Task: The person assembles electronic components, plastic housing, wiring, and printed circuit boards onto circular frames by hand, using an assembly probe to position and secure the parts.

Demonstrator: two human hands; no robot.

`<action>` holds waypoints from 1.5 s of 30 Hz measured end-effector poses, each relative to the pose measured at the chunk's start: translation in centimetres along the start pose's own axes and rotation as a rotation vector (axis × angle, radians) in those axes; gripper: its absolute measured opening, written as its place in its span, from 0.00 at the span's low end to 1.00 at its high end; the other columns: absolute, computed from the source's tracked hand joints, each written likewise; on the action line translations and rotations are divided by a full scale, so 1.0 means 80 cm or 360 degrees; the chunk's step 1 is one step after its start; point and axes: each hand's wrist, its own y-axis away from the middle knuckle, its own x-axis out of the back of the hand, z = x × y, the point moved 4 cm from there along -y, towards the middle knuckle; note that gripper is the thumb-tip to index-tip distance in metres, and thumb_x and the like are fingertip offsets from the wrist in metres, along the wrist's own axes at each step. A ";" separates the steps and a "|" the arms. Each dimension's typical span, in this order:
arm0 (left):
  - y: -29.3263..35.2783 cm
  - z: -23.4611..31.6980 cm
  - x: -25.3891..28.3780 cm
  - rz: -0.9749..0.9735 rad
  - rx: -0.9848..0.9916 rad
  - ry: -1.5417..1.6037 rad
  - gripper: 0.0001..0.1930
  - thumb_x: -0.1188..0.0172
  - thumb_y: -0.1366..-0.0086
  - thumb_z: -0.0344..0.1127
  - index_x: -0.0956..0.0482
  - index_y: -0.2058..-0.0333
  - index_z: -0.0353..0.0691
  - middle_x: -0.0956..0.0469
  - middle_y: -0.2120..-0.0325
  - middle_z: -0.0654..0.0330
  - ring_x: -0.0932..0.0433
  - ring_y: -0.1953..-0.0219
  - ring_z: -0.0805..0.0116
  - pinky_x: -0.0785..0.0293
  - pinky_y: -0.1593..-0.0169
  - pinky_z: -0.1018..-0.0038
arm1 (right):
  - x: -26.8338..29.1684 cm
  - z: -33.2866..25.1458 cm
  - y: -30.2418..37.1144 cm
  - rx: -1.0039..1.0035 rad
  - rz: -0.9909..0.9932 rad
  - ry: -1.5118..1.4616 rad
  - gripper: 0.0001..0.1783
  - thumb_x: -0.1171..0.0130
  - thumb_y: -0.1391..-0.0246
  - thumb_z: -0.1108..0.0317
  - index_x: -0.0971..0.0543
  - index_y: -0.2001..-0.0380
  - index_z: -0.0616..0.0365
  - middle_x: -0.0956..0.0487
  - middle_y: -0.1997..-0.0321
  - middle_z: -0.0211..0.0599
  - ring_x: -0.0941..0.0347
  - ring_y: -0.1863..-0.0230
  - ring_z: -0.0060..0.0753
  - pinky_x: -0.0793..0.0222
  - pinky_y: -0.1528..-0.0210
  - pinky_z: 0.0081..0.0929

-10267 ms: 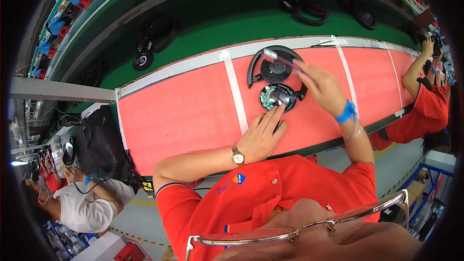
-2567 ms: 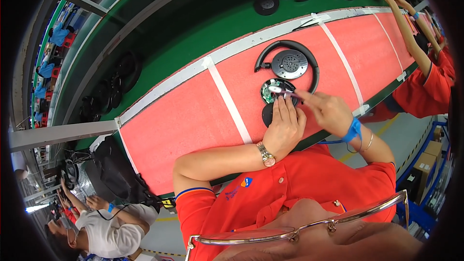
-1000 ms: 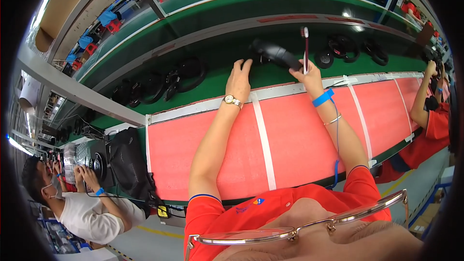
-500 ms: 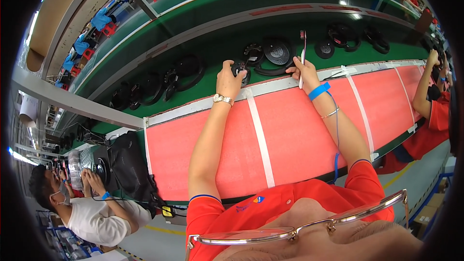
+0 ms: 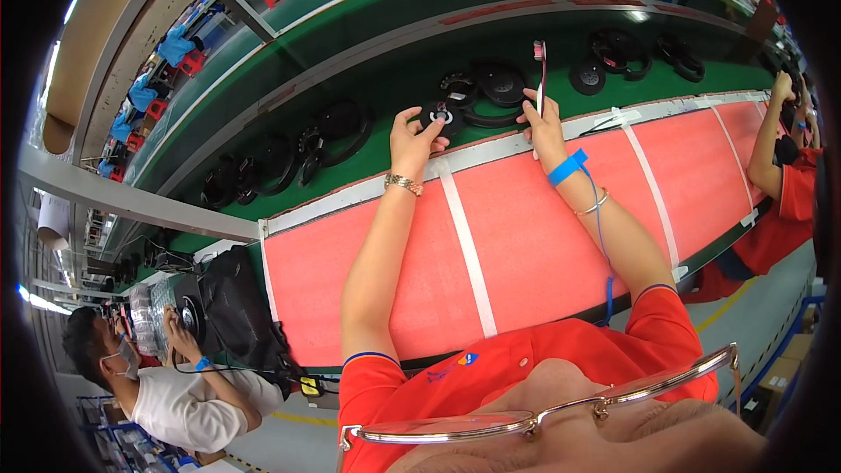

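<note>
My left hand [image 5: 413,147] grips a black round headphone ear cup [image 5: 452,116] above the near edge of the green belt, its thumb over a light ring on the cup's face. In my right hand [image 5: 545,133] a toothbrush [image 5: 541,88] stands upright, with its pinkish bristle head at the top, apart from the ear cup. Just beyond both hands lies a black headphone [image 5: 492,119] with a large round cup. A blue wrist strap [image 5: 568,166] with a cord circles my right wrist.
Pink matting [image 5: 377,245] with white tape strips covers the bench under my forearms. More black headphones [image 5: 340,133] lie along the green belt [image 5: 394,79] on both sides. A black bag [image 5: 235,298] is at the left, near a co-worker in white [image 5: 188,403]. A red-sleeved person [image 5: 793,197] works at the right.
The ear cup in my left hand has turned, so its ringed face shows, with my thumb now across it. My right hand has moved slightly left and up with the toothbrush.
</note>
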 end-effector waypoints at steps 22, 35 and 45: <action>0.029 -0.010 -0.053 -0.0388 -0.0624 -0.0661 0.15 0.43 0.39 0.26 0.27 0.53 0.34 0.26 0.52 0.57 0.27 0.48 0.65 0.26 0.47 0.72 | -0.005 -0.008 -0.019 0.0402 -0.0130 0.0541 0.15 0.39 0.50 0.71 0.23 0.57 0.61 0.24 0.64 0.39 0.26 0.71 0.28 0.32 0.70 0.22; 0.205 0.205 -0.006 0.0266 -0.1901 0.0009 0.09 0.54 0.36 0.23 0.32 0.58 0.35 0.30 0.55 0.46 0.26 0.54 0.56 0.24 0.55 0.66 | 0.032 0.018 -0.043 0.0234 0.0317 0.0187 0.27 0.46 0.45 0.73 0.34 0.40 0.55 0.34 0.44 0.41 0.26 0.74 0.22 0.34 0.74 0.19; 0.319 0.216 0.019 -0.0177 -0.2207 0.0422 0.06 0.38 0.47 0.30 0.26 0.78 0.45 0.28 0.70 0.65 0.32 0.64 0.69 0.35 0.65 0.77 | 0.014 -0.084 0.021 0.0234 -0.0181 -0.0879 0.14 0.55 0.36 0.59 0.26 0.61 0.57 0.34 0.76 0.26 0.40 0.78 0.15 0.50 0.82 0.13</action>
